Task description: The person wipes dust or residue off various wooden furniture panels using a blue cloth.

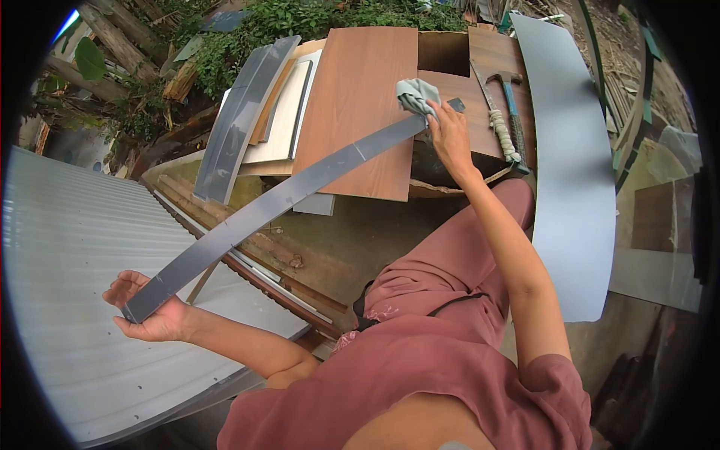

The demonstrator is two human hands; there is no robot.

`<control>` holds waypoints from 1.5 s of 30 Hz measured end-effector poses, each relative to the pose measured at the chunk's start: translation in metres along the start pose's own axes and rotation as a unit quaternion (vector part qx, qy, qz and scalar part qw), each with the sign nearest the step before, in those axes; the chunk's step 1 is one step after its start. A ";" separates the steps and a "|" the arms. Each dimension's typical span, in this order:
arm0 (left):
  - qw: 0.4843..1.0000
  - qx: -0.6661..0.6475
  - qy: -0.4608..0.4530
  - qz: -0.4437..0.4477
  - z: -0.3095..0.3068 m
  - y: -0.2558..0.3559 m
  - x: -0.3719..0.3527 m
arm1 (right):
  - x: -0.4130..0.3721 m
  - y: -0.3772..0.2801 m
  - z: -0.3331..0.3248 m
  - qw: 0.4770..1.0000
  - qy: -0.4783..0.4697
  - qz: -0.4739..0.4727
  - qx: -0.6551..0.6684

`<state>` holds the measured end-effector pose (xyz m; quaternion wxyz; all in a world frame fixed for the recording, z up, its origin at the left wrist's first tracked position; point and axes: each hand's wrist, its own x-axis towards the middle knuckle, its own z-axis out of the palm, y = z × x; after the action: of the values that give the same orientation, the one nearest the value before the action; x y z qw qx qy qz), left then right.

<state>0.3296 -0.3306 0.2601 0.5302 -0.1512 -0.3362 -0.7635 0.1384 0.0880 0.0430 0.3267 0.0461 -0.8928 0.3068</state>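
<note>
A long dark grey strip [262, 208] runs slantwise from lower left to upper right in front of me. My left hand [159, 309] cradles its near end, with the strip lying across the palm and the fingers curled up beside it. Close to the strip's far end, my right hand [450, 135] grips a crumpled grey-green cloth [417, 97], which touches the strip. The far tip of the strip shows just beyond my right fingers. Part of the cloth is hidden behind those fingers.
Brown wood-grain boards [364, 90] lie under the strip's far half. A hammer [512, 112] and a knife with a wrapped handle [496, 124] lie at right, beside a pale curved sheet [574, 180]. More grey strips [244, 112] are stacked left; corrugated metal [82, 232] lies lower left.
</note>
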 end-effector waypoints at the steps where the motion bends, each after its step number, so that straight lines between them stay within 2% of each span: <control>1: 1.000 -0.009 -0.022 -0.004 0.001 0.001 -0.001 | 0.000 0.031 0.004 0.998 0.019 0.035 -0.049; 2: 1.000 -0.010 -0.020 -0.001 0.003 0.003 -0.003 | 0.003 0.051 0.001 0.994 0.006 0.110 -0.016; 3: 0.995 -0.083 -0.054 -0.014 0.007 0.004 -0.003 | 0.008 0.060 0.000 0.983 -0.007 0.183 0.018; 4: 0.984 -0.154 -0.088 -0.028 0.011 0.006 -0.004 | 0.019 0.040 -0.013 0.983 -0.007 0.180 0.020; 5: 0.984 -0.152 -0.086 -0.025 0.015 0.007 -0.003 | 0.030 0.021 -0.029 0.979 -0.012 0.197 0.055; 6: 0.974 -0.172 -0.146 -0.024 0.020 0.007 -0.001 | 0.043 -0.009 -0.048 0.973 -0.017 0.214 0.089; 7: 0.959 -0.191 -0.207 -0.025 0.026 0.006 0.001 | 0.052 -0.040 -0.058 0.970 -0.017 0.181 0.163; 8: 0.951 -0.212 -0.222 -0.029 0.033 0.006 0.003 | 0.060 -0.077 -0.067 0.960 -0.014 0.151 0.236; 9: 0.951 -0.211 -0.224 -0.033 0.037 0.005 0.007 | 0.065 -0.122 -0.082 0.926 -0.065 0.122 0.352; 10: 0.937 -0.238 -0.256 -0.026 0.041 0.002 0.011 | 0.065 -0.167 -0.095 0.933 -0.047 -0.034 0.355; 11: 0.920 -0.268 -0.287 -0.019 0.045 -0.001 0.015 | 0.061 -0.210 -0.103 0.919 0.034 -0.205 0.334; 12: 0.917 -0.274 -0.290 -0.024 0.046 0.000 0.018 | 0.045 -0.255 -0.111 0.890 0.032 -0.226 0.394; 13: 0.888 -0.386 -0.248 -0.031 0.045 0.006 0.021 | 0.032 -0.291 -0.107 0.876 0.070 -0.281 0.386; 14: 0.847 -0.490 -0.201 -0.038 0.044 0.009 0.025 | 0.014 -0.312 -0.111 0.876 0.068 -0.306 0.367; 15: 0.845 -0.495 -0.200 -0.043 0.042 0.005 0.028 | 0.002 -0.322 -0.109 0.864 0.013 -0.331 0.379; 17: 0.891 -0.345 -0.294 0.034 0.044 0.002 0.030 | -0.003 -0.313 -0.106 0.878 0.009 -0.334 0.343; 18: 0.907 -0.300 -0.296 0.003 0.043 0.008 0.025 | -0.005 -0.299 -0.102 0.883 -0.006 -0.331 0.332; 21: 0.927 -0.260 -0.269 -0.007 0.054 -0.002 0.013 | 0.006 -0.224 -0.092 0.905 -0.081 -0.295 0.296; 23: 0.940 -0.244 -0.236 -0.017 0.056 -0.002 0.009 | 0.009 -0.166 -0.087 0.940 -0.122 -0.215 0.236; 24: 0.940 -0.248 -0.234 -0.023 0.052 -0.003 0.011 | 0.011 -0.134 -0.080 0.964 -0.093 -0.191 0.156; 25: 0.940 -0.252 -0.231 -0.028 0.049 -0.004 0.011 | 0.012 -0.098 -0.070 0.976 -0.075 -0.157 0.130; 26: 0.940 -0.253 -0.228 -0.027 0.048 -0.005 0.010 | 0.011 -0.060 -0.059 0.989 -0.068 -0.093 0.094; 27: 0.941 -0.250 -0.227 -0.026 0.048 -0.005 0.010 | 0.012 -0.022 -0.050 0.994 -0.046 -0.062 0.074; 29: 0.940 -0.250 -0.229 -0.025 0.050 -0.005 0.010 | 0.015 0.039 -0.039 0.997 -0.062 0.024 0.025; 30: 0.942 -0.247 -0.227 -0.024 0.050 -0.005 0.009 | 0.019 0.054 -0.036 0.998 -0.060 0.023 0.024; 32: 0.943 -0.245 -0.224 -0.023 0.051 -0.004 0.008 | 0.023 0.071 -0.033 0.991 -0.080 0.091 -0.059; 36: 0.945 -0.233 -0.227 -0.039 0.049 -0.001 0.011 | 0.024 0.079 -0.031 0.985 -0.073 0.064 -0.145; 38: 0.945 -0.235 -0.224 -0.047 0.045 0.000 0.012 | 0.021 0.090 -0.027 0.963 -0.079 0.101 -0.235; 39: 0.945 -0.237 -0.220 -0.051 0.044 0.000 0.013 | 0.021 0.089 -0.028 0.963 -0.078 0.103 -0.236; 41: 0.944 -0.243 -0.215 -0.056 0.041 -0.001 0.015 | 0.018 0.088 -0.034 0.930 -0.145 0.170 -0.292; 45: 0.950 -0.241 -0.192 -0.053 0.034 -0.003 0.017 | 0.011 0.083 -0.037 0.914 -0.166 0.199 -0.312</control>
<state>0.3163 -0.3196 0.2938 0.3624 -0.3999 -0.2450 -0.8054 0.1263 0.1773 0.0289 0.1040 -0.1866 -0.9751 0.0588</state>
